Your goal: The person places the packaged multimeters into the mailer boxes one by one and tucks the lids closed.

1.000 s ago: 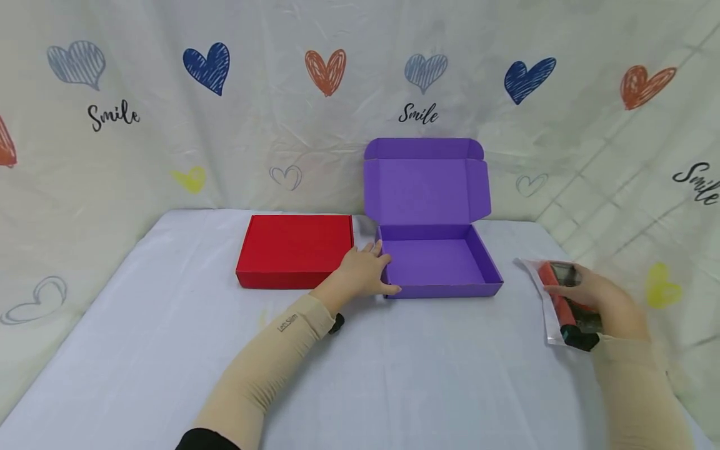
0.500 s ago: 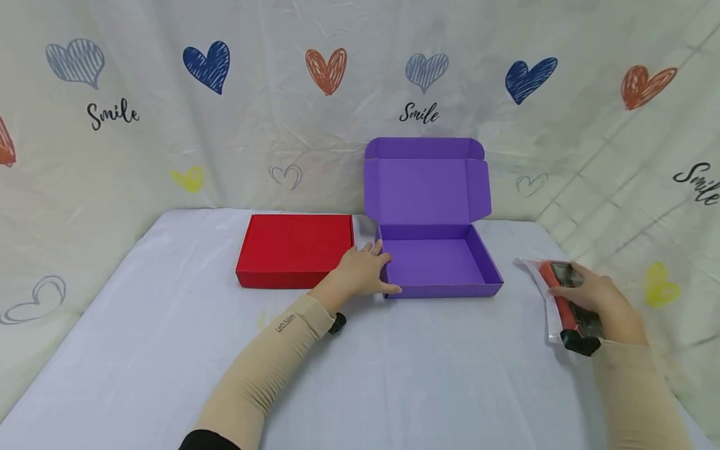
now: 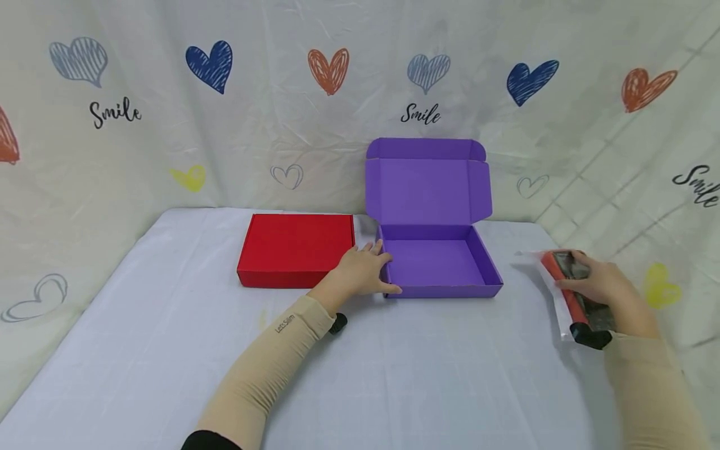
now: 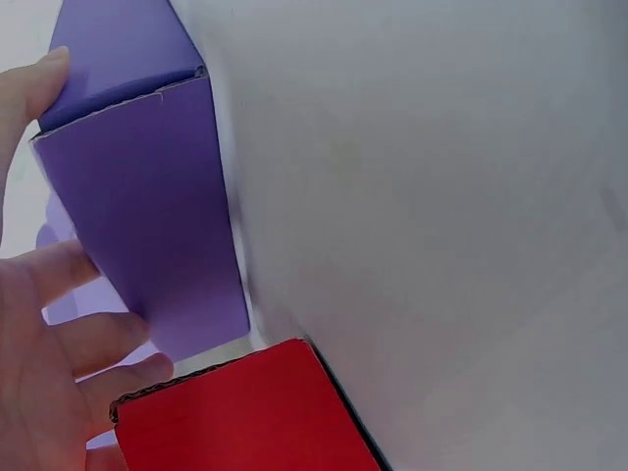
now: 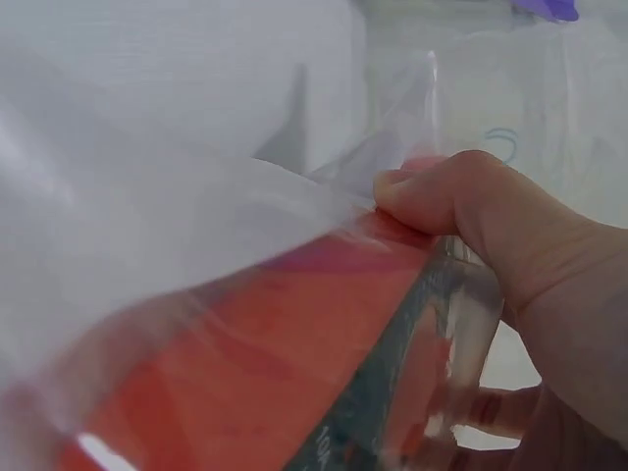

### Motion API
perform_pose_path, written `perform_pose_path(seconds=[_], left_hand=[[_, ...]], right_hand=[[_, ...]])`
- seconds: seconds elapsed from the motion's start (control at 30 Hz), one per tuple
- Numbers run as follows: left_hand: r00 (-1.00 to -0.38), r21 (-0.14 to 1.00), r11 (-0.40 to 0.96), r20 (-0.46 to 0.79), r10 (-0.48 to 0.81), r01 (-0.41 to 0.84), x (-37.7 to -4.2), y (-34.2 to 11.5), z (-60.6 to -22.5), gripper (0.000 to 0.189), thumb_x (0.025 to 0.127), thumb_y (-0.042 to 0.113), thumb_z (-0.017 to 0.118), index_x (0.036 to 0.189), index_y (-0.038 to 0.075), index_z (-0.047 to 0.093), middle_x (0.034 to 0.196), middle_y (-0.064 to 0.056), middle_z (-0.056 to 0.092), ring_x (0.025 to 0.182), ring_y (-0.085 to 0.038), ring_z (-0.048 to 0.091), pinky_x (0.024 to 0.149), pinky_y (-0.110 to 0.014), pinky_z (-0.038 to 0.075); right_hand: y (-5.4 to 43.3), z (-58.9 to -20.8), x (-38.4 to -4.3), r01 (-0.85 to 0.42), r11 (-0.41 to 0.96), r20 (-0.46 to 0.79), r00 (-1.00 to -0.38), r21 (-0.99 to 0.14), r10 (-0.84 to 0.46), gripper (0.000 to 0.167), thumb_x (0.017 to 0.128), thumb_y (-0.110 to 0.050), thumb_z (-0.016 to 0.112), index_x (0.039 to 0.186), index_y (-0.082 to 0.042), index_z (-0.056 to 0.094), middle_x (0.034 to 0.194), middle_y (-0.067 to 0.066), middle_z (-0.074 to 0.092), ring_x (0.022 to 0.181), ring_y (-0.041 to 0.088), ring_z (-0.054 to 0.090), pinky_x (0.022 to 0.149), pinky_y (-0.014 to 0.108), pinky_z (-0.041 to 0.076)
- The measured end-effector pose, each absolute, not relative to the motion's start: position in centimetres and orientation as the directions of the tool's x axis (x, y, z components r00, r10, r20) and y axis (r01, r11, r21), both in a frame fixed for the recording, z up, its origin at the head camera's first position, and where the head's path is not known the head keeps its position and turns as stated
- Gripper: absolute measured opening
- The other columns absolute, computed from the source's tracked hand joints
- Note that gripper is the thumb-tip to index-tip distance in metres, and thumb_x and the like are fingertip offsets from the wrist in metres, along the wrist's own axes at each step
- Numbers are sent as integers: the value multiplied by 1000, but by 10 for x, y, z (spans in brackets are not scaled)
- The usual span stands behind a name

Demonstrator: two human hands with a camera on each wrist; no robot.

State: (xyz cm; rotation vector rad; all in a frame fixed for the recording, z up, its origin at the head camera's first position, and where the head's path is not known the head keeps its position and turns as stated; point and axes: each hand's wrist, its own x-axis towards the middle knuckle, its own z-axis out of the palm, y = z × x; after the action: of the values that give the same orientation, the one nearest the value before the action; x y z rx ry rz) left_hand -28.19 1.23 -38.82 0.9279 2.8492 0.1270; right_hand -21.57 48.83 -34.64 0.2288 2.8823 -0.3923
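Note:
An open purple box (image 3: 433, 262) stands at the back of the table with its lid upright, and nothing shows inside it. My left hand (image 3: 362, 270) rests on the box's left side. In the left wrist view its thumb (image 4: 54, 78) is at the front wall, and its fairly straight fingers (image 4: 98, 343) touch along the side wall. At the right, my right hand (image 3: 596, 284) grips a clear plastic bag (image 3: 554, 294) with a red and dark item inside. The right wrist view shows the thumb pressing the plastic near the item's end (image 5: 294, 324). The bag's shadow falls on the cloth beside it.
A closed red box (image 3: 298, 247) lies left of the purple box, its near right corner overlapped by my left hand. A white cloth (image 3: 439, 375) covers the table. Behind hangs a pale curtain (image 3: 247, 125) printed with hearts and "Smile".
My right hand has moved a little rightward, and the bag has risen and tilted with it, its shadow spreading on the cloth. My left hand and both boxes stay put.

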Motion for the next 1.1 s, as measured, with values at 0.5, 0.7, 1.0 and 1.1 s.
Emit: perform_pose_path(seconds=[0.5,0.7,1.0,1.1], left_hand=[[-799,142,801,-84,595,581,-278,10,-389,86,91,72,59,158,20,44,167,-15,23,152,-32,28,122,-51,24],[-797,138,799,-83,598,585,-279,10,-389,85,91,72,58,158,21,43,167,-15,22,152,-32,27,122,-51,23],[-794,126,797,-82,602,591,-279,11,-393,87,92,73,55,160,20,40,168,-16,21,152,-34,27,122,-52,22],[-794,125,796,-79,603,592,-279,11,-393,88,92,73,55,160,20,39,168,-16,21,152,-34,27,122,-53,22]], right_hand=[[459,-299,-230,-51,973,-77,-995,-225,-70,97,93,-34,75,158,6,15,129,57,33,102,53,47,77,54,46],[434,-284,-239,-112,968,-47,-991,-222,-126,97,92,-31,77,159,2,16,135,54,30,117,60,38,92,73,39],[393,-274,-251,-161,959,-48,-983,-232,-176,100,91,-31,80,163,-8,16,141,48,27,118,59,42,96,76,38],[383,-273,-256,-206,950,-24,-976,-233,-218,98,90,-30,81,163,-9,19,143,46,29,117,55,45,96,74,41]])
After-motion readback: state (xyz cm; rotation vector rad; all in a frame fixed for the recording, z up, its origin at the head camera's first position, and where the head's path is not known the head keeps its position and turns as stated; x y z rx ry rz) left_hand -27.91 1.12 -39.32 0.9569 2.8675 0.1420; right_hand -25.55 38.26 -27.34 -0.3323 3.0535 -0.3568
